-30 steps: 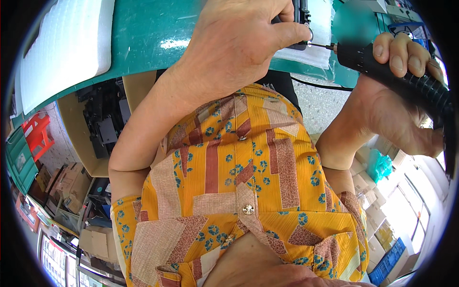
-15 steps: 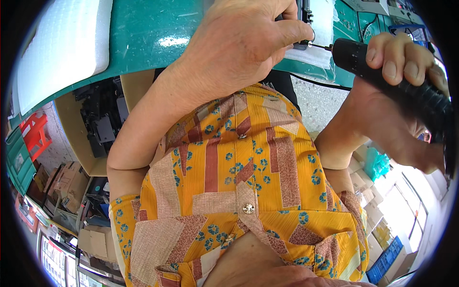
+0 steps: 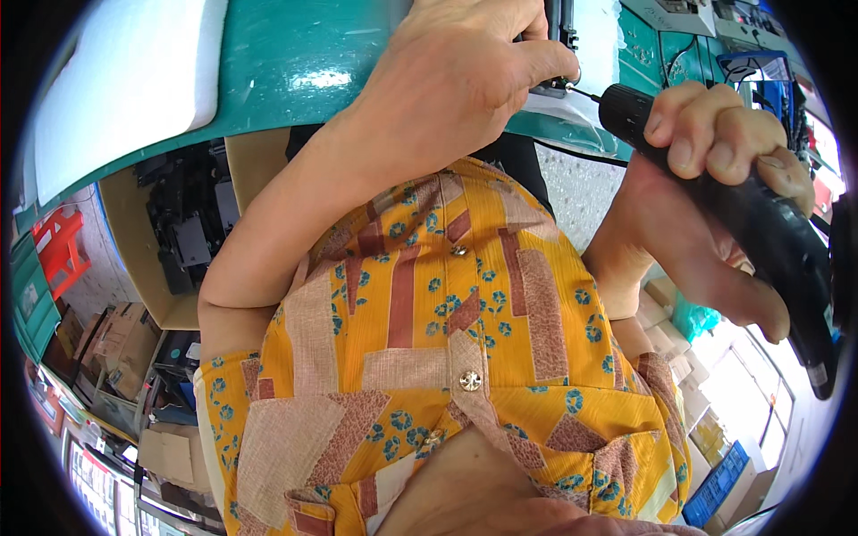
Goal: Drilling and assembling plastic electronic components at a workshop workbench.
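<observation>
A: What was the left hand [image 3: 456,85] doing?

B: Clamped down on a small black part [image 3: 561,36] near the front edge of the teal bench [image 3: 295,62], fingers curled over it, thumb pinned right beside the screw spot. Most of the part was hidden under the hand. Looked like it was braced there so the piece wouldn't turn.

A: And the right hand [image 3: 706,196]?

B: Closed tight around a black electric screwdriver [image 3: 742,223], fingers over the top of the barrel, thumb underneath. Tool lay at a slant, its thin bit [image 3: 585,92] aimed at the part and meeting it just beside the left thumb. My read: held low and angled to come at the side of the piece.

A: Could you see the screw itself?

B: No, too small, covered by the thumb.

A: Surface?

B: Teal top, glossy, a white foam pad [image 3: 125,80] lying toward its left end, well apart from the hands. A pale sheet sat under the part at the front edge.

A: Room?

B: Cluttered workshop. Open cardboard box [image 3: 170,232] with dark parts under the bench on the left, a red plastic stool [image 3: 58,246] beyond it, more cartons lower down. Blue and teal bins past the right hand. The person wore a short-sleeved orange patterned shirt [image 3: 447,339].
</observation>
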Available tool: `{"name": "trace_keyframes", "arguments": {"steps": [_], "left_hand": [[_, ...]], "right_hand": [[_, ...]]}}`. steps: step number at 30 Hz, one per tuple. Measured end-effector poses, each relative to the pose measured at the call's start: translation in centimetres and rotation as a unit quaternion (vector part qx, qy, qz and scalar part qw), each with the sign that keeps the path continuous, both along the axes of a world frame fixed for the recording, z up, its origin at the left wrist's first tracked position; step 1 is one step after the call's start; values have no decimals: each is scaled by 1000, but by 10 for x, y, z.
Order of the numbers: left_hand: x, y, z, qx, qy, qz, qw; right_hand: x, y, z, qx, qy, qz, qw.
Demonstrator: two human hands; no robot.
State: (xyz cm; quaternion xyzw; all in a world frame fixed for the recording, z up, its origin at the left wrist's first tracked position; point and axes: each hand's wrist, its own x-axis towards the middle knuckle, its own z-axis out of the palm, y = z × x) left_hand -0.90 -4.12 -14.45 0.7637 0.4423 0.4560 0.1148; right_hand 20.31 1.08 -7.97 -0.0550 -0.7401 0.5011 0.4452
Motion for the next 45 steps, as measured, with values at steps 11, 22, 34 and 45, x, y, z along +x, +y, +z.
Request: {"name": "trace_keyframes", "arguments": {"steps": [11, 22, 34, 45], "left_hand": [[-18, 14, -42, -2, 13, 15, 1000], [-28, 0, -22, -26, -39, 43, 998], [-30, -15, -19, -19, -90, 107, 990], [-24, -14, -12, -24, -83, 108, 990]], "right_hand": [[-6, -19, -27, -108, 161, -33, 980], [51, 30, -38, -84, 235, -162, 955], [37, 78, -10, -66, 259, -85, 960], [55, 128, -9, -53, 220, -71, 971]]}}
